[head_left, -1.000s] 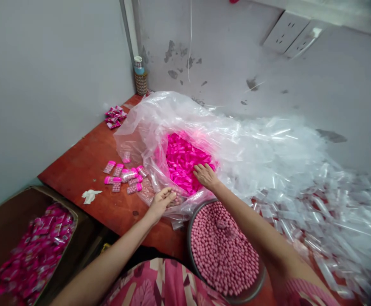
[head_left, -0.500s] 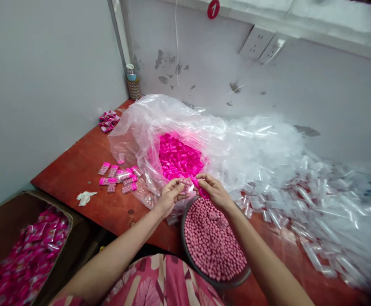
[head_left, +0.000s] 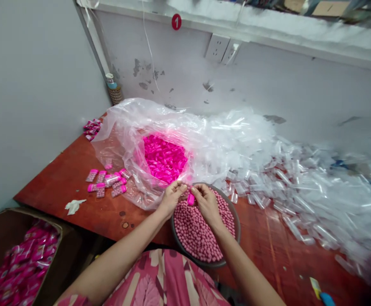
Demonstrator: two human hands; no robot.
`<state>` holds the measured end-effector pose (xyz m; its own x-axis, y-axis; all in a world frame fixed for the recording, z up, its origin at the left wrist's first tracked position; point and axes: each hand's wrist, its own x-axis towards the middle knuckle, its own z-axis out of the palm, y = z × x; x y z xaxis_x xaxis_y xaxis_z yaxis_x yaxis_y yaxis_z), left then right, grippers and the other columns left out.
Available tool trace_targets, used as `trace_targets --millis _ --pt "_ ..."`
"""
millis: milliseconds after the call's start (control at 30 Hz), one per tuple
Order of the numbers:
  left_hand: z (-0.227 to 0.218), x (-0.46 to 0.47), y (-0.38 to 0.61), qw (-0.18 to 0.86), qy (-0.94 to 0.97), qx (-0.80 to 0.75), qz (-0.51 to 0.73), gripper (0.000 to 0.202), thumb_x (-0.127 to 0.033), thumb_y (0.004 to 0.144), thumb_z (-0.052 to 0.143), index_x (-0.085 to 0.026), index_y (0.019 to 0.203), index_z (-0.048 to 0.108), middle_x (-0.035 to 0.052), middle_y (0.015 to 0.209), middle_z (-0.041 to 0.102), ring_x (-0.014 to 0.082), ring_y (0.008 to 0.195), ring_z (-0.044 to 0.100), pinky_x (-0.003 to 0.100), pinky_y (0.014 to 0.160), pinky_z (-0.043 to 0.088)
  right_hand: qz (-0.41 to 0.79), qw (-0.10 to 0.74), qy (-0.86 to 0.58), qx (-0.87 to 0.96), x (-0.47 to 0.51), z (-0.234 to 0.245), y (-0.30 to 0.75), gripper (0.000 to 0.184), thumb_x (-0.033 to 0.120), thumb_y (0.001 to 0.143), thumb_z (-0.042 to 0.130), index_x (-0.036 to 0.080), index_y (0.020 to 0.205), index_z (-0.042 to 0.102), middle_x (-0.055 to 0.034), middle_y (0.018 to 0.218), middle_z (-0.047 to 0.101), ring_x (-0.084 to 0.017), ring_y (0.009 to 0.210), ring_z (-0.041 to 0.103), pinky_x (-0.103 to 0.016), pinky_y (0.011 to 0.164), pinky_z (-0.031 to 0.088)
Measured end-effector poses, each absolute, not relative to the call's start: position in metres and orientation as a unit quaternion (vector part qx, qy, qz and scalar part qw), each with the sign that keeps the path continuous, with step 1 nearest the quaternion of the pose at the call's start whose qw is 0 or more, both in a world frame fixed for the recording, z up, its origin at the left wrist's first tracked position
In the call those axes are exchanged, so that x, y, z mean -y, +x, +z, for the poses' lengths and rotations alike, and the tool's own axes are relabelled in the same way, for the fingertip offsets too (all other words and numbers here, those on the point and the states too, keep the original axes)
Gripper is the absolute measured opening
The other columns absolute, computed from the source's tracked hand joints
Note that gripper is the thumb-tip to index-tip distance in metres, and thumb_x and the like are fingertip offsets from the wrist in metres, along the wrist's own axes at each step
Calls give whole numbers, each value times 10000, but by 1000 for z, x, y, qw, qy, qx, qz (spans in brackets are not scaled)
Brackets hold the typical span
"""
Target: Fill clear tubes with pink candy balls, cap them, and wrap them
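Note:
Both my hands meet over the far rim of a round bowl (head_left: 233, 212) full of small pink balls (head_left: 198, 231). My left hand (head_left: 172, 196) pinches a small clear container filled with pink balls, mostly hidden by its fingers. My right hand (head_left: 205, 201) pinches a bright pink cap (head_left: 191, 199) right beside it. Just beyond lies an open clear plastic bag (head_left: 131, 127) holding a heap of pink caps (head_left: 164, 157).
Several filled capped containers (head_left: 106, 182) lie on the red table (head_left: 61, 178) at left. A big pile of empty clear containers (head_left: 300, 178) covers the right. A brown box (head_left: 1, 221) of pink packets sits at lower left. A bottle (head_left: 113, 88) stands in the corner.
My right hand left the bag of caps with a pink cap and came together with my left hand above the bowl. The view swung right and up.

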<state>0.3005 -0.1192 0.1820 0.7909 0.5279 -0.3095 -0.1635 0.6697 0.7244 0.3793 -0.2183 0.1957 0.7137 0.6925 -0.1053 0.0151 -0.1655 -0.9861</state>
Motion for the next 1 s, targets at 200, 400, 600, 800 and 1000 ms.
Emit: trace_targets --millis 200,400,600,800,1000 --pt "184 138 313 863 329 -279 261 164 -230 647 672 -123 744 593 2 699 613 79 638 561 185 633 421 96 416 -724 542 250 205 373 231 176 844 423 211 1036 546 -90 1097 520 -201 1064 476 -366 880 424" --pt "192 161 319 860 349 -263 264 166 -258 685 642 -131 778 586 -4 726 588 84 649 537 195 635 400 -101 237 -735 627 265 200 385 224 131 834 456 181 1035 541 -89 919 597 -176 861 550 -284 730 459" --pt "201 166 322 850 370 -251 276 167 -273 705 626 -150 803 568 -12 736 581 80 661 531 183 638 397 -130 206 -691 680 265 223 402 225 136 839 458 205 1016 578 -61 782 620 -161 745 557 -304 730 439" --pt "203 153 314 831 438 -222 261 196 -294 715 610 -157 854 602 29 843 632 136 791 579 233 741 438 -51 307 -711 631 264 241 410 262 202 824 495 247 1072 567 -79 982 601 -204 926 547 -355 816 441" --pt "196 135 297 741 602 -199 222 243 -264 718 603 -187 940 664 43 898 675 192 839 599 290 784 448 54 392 -750 530 256 244 415 268 261 811 529 237 1077 535 -53 930 629 -177 815 590 -307 720 476"
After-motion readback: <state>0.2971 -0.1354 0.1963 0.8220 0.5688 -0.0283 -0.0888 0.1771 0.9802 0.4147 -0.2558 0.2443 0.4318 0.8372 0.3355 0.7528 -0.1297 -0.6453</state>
